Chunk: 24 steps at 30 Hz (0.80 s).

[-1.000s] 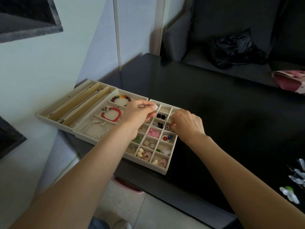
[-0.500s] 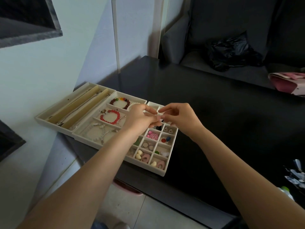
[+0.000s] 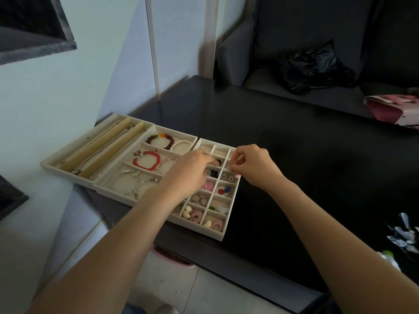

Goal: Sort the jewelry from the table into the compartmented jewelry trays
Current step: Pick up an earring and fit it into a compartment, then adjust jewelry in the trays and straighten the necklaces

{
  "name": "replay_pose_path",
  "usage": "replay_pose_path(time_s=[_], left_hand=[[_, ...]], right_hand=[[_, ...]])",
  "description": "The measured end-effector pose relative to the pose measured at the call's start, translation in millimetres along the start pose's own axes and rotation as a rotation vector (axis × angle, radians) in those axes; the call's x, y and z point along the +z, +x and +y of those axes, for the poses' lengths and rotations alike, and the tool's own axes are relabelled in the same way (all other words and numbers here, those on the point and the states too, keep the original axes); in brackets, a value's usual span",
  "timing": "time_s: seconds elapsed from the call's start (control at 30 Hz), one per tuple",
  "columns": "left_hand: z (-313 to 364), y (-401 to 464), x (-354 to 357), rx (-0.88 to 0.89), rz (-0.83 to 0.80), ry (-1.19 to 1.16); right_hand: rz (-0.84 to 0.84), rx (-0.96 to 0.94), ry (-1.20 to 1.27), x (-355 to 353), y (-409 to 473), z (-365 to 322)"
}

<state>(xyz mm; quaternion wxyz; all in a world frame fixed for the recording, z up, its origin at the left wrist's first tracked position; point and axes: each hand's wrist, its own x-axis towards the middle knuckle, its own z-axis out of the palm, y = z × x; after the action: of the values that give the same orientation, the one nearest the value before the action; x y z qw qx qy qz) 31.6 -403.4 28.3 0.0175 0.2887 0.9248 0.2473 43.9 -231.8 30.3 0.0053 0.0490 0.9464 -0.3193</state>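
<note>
Black tabletop (image 3: pixel 283 155) fills the middle of your view, with three cream trays laid side by side at its left edge. Your left hand (image 3: pixel 190 175) reaches palm-down over the grid tray (image 3: pixel 223 234), forearm coming in from the lower left, fingers (image 3: pixel 209 160) bunched and dipping toward a cell in the far rows; whether they hold anything, you cannot tell. Your right hand (image 3: pixel 254 166) hovers at the tray's far right rim, wrist bent, thumb and forefinger pinched on something tiny, too small to name. The two hands sit near each other, not touching.

Around them, the grid cells hold white triangle earrings (image 3: pixel 227 177) just below your right fingers, a pink flower piece (image 3: pixel 207 186), red and blue studs (image 3: pixel 224 190), rings (image 3: pixel 199 198), and cream and pink pieces (image 3: pixel 192 214) in the near rows. The middle tray (image 3: pixel 181 134) carries bracelets: a red bracelet (image 3: pixel 147 160), a dark beaded one (image 3: pixel 160 141), a white pearl strand (image 3: pixel 181 143). The long-slot tray (image 3: pixel 68 155) at far left holds chains between tan rolls.

Farther out, a black bag (image 3: pixel 315 69) lies on a grey sofa (image 3: pixel 294 30), a pink pouch (image 3: pixel 392 108) beside it. More jewelry (image 3: pixel 403 236) waits on the table at your far right.
</note>
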Motion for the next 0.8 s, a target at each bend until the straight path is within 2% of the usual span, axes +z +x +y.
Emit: replay_pose_path(time_s=[0.1,0.2,0.4,0.5,0.8], left_hand=[[-2,-5,3,0.099,-0.081,0.259],[-3,-6,3,0.12,-0.128,0.364],[-2,-7,1,0.109,-0.157,0.365],[-1,-6,1,0.096,-0.167,0.352],[-4,-6,3,0.095,-0.155,0.308]], right_hand=[[-0.029,0.017,-0.051,4,1,0],[-0.006,0.027,-0.095,9,2,1],[0.001,0.086,-0.202,15,5,0],[0.031,0.107,-0.179,20,6,-1],[-0.022,0.152,-0.157,25,4,-2]])
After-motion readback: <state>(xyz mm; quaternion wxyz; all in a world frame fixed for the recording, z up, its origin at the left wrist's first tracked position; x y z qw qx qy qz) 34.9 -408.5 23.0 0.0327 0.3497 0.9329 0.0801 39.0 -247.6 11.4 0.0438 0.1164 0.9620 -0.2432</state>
